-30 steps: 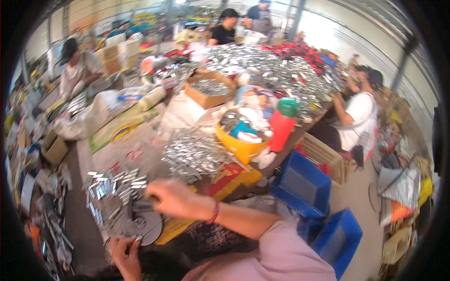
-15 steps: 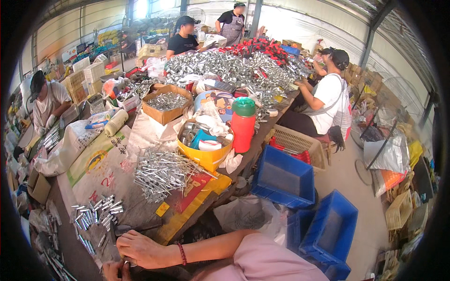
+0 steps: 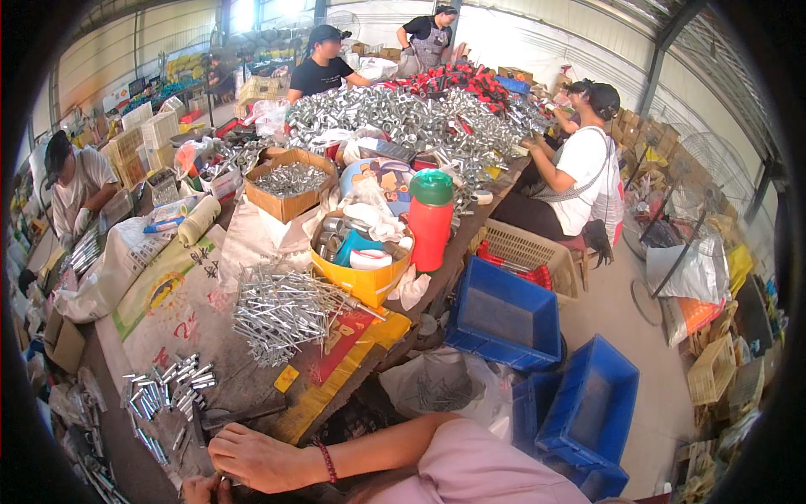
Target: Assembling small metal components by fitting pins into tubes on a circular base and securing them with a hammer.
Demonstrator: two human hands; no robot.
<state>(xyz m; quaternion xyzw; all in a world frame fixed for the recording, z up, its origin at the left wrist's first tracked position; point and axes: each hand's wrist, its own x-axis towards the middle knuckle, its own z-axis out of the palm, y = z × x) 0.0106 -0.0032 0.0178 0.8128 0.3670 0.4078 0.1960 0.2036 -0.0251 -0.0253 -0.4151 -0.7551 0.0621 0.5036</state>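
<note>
My right hand (image 3: 256, 458), with a dark red bead bracelet at the wrist, is closed with its fingers curled downward at the front of the bench. Just below it, my left hand (image 3: 206, 489) is partly cut off by the lower edge, its fingers pinched together. A small shiny bit shows between the two hands, too hidden to name. Beyond my right hand lies a dark metal tool (image 3: 245, 413). To the left is a loose group of short silver metal rods (image 3: 172, 391). Farther back rises a heap of longer thin metal rods (image 3: 281, 315).
A yellow box (image 3: 365, 281) of mixed parts and a red bottle (image 3: 430, 227) with a green lid stand behind the rods. A large pile of metal fittings (image 3: 403, 122) covers the far bench. Blue crates (image 3: 592, 407) sit at right. Several people work around the bench.
The whole view has shifted slightly. My hands stay close together in nearly the same place, with the left hand a little lower. Across the bench, the standing person leans forward more.
</note>
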